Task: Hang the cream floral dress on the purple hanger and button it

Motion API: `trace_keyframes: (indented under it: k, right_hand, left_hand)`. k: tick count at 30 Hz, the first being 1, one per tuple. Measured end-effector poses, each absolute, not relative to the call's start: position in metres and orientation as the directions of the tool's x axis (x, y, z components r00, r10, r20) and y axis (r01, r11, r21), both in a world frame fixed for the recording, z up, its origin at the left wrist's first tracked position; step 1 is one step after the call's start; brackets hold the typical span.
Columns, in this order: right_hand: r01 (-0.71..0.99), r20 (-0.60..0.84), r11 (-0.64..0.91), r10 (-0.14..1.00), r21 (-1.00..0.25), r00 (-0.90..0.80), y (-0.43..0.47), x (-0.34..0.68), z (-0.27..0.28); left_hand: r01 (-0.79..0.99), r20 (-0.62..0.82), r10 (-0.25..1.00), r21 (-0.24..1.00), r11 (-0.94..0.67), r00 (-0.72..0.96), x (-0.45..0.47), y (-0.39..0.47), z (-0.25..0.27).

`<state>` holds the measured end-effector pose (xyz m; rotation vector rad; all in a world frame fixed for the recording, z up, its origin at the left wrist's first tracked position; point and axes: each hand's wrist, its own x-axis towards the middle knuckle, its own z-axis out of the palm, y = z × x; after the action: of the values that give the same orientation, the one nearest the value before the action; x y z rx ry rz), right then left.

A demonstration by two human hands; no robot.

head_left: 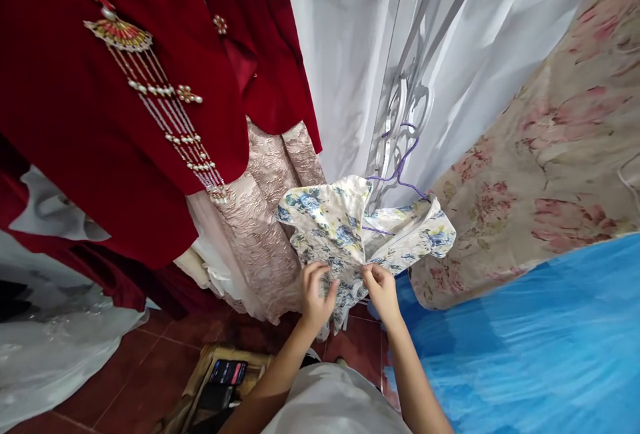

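Observation:
A white garment with a blue and yellow floral print [330,221] hangs by its shoulders on a purple hanger [400,174]. Its V-shaped neckline faces me. My right hand [384,293] pinches the fabric at the bottom point of that neckline, thumb and forefinger together. Against the front of the garment, left of the neckline, my left hand [316,297] has its fingers curved and its thumb apart, with nothing visible held in it. The garment's lower part is partly hidden behind my hands.
Several white hangers [400,101] hang behind. To the left are a dark red velvet garment [150,154] with a beaded tassel and a pale pink textured dress [255,241]. At right hang beige floral fabric [540,134] and blue fabric [530,347]. A phone [229,372] lies below on a wooden seat [207,354].

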<state>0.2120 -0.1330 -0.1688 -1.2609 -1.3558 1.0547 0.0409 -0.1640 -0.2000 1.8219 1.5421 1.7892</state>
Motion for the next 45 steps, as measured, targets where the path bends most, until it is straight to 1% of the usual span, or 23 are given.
trace_keyframes:
  k: [2,4,7,11,14,16,18,21,23,27,30,32,34,35,36,37,38,39,40,41,43,45]
  right_hand:
    - [0.092,0.061,0.06,0.998,-0.994,0.008,-0.137,0.209,-0.166]
    - [0.059,0.047,0.046,0.999,-0.997,0.02,-0.14,0.206,-0.162]
    - [0.047,0.048,0.048,0.999,-0.998,0.009,-0.143,0.198,-0.156]
    - [0.057,0.045,0.044,0.999,-0.997,0.018,-0.14,0.182,-0.148]
    - [-0.022,0.052,0.053,0.998,-0.998,0.045,-0.133,0.17,-0.133]
    - [-0.09,0.063,0.071,0.994,-0.993,0.089,-0.127,0.165,-0.115]
    - [-0.14,0.086,0.11,0.982,-0.984,0.169,-0.12,0.166,-0.092]
    - [-0.179,0.13,0.178,0.959,-0.968,0.252,-0.11,0.178,-0.057]
    - [-0.166,0.157,0.201,0.957,-0.965,0.244,-0.104,0.19,-0.037]
    - [-0.09,0.229,0.252,0.95,-0.964,0.213,-0.094,0.213,-0.009]
    - [-0.078,0.282,0.301,0.939,-0.95,0.195,-0.09,0.225,0.006]
    - [-0.079,0.28,0.294,0.948,-0.952,0.151,-0.092,0.229,0.011]
    - [-0.086,0.26,0.27,0.958,-0.959,0.118,-0.098,0.231,0.013]
    - [-0.092,0.252,0.263,0.961,-0.96,0.115,-0.102,0.232,0.012]
    - [-0.096,0.248,0.26,0.962,-0.961,0.116,-0.106,0.233,0.012]
    - [-0.098,0.249,0.261,0.961,-0.96,0.116,-0.11,0.234,0.011]
    - [-0.096,0.253,0.264,0.961,-0.96,0.114,-0.114,0.235,0.01]
    - [-0.094,0.259,0.27,0.959,-0.958,0.111,-0.117,0.237,0.01]
    - [-0.09,0.267,0.277,0.958,-0.957,0.106,-0.119,0.238,0.009]
    - [-0.087,0.277,0.286,0.956,-0.954,0.099,-0.121,0.239,0.009]
    - [-0.077,0.304,0.311,0.949,-0.947,0.088,-0.121,0.239,0.008]
    - [-0.054,0.339,0.344,0.937,-0.937,0.084,-0.118,0.238,0.004]
  left_hand:
    - [0.47,0.583,0.809,0.736,-0.488,-0.073,0.054,-0.153,-0.198]
    - [0.397,0.527,0.85,0.78,-0.483,0.0,0.069,-0.14,-0.197]
    - [0.34,0.463,0.886,0.835,-0.432,-0.011,0.083,-0.125,-0.196]
    - [0.323,0.404,0.915,0.867,-0.378,-0.013,0.077,-0.119,-0.193]
    - [0.302,0.397,0.917,0.877,-0.373,-0.021,0.064,-0.118,-0.19]
    - [0.293,0.409,0.912,0.873,-0.39,-0.006,0.059,-0.121,-0.191]
    - [0.315,0.408,0.913,0.864,-0.392,0.018,0.062,-0.126,-0.194]
    - [0.369,0.363,0.93,0.859,-0.355,0.048,0.08,-0.139,-0.197]
    - [0.384,0.343,0.937,0.859,-0.339,0.061,0.098,-0.148,-0.196]
    - [0.393,0.327,0.94,0.855,-0.339,0.099,0.128,-0.159,-0.194]
    - [0.382,0.261,0.957,0.877,-0.291,0.129,0.137,-0.167,-0.201]
    - [0.343,0.231,0.965,0.902,-0.261,0.127,0.134,-0.171,-0.203]
    - [0.279,0.269,0.957,0.916,-0.29,0.11,0.126,-0.17,-0.193]
    - [0.255,0.328,0.941,0.906,-0.337,0.08,0.12,-0.167,-0.182]
    - [0.241,0.409,0.912,0.882,-0.405,0.036,0.114,-0.162,-0.166]
    - [0.265,0.508,0.861,0.833,-0.485,-0.023,0.107,-0.155,-0.145]
    - [0.302,0.613,0.787,0.765,-0.569,-0.069,0.1,-0.147,-0.122]
    - [0.345,0.706,0.704,0.682,-0.645,-0.077,0.094,-0.137,-0.096]
    - [0.387,0.782,0.622,0.586,-0.712,-0.04,0.088,-0.127,-0.07]
    - [0.421,0.818,0.573,0.503,-0.755,0.051,0.084,-0.117,-0.045]
    - [0.459,0.795,0.523,0.358,-0.813,0.307,0.079,-0.098,-0.005]
    - [0.485,0.76,0.482,0.253,-0.837,0.436,0.078,-0.085,0.018]
